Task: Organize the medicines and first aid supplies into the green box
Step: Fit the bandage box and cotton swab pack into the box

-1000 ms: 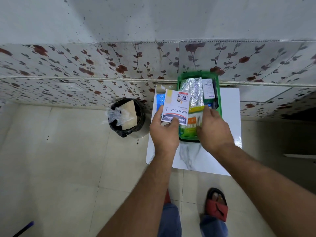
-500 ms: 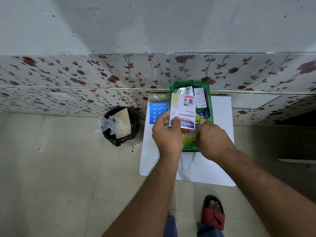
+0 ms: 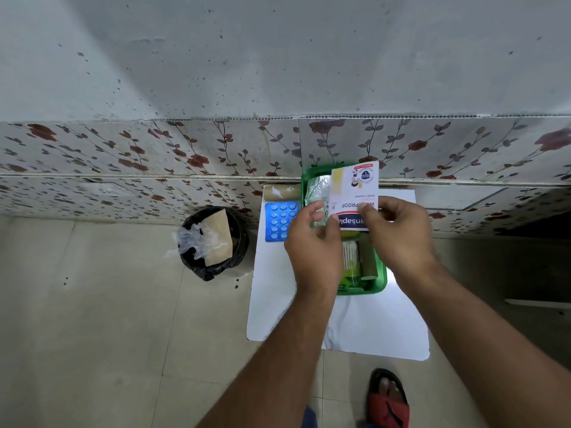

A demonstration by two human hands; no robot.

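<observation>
Both hands on the plaster packet over the green box (image 3: 381, 281)

Left grip (image 3: 313, 242) and right grip (image 3: 401, 233) each pinch the plaster packet (image 3: 355, 193); blue blister pack (image 3: 280, 222) lies on the worktop (image 3: 278, 298)

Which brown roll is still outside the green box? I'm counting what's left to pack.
The brown roll lying on the white board by the wall, just beyond the blue blister pack. The other roll already lies inside the green box.
</observation>
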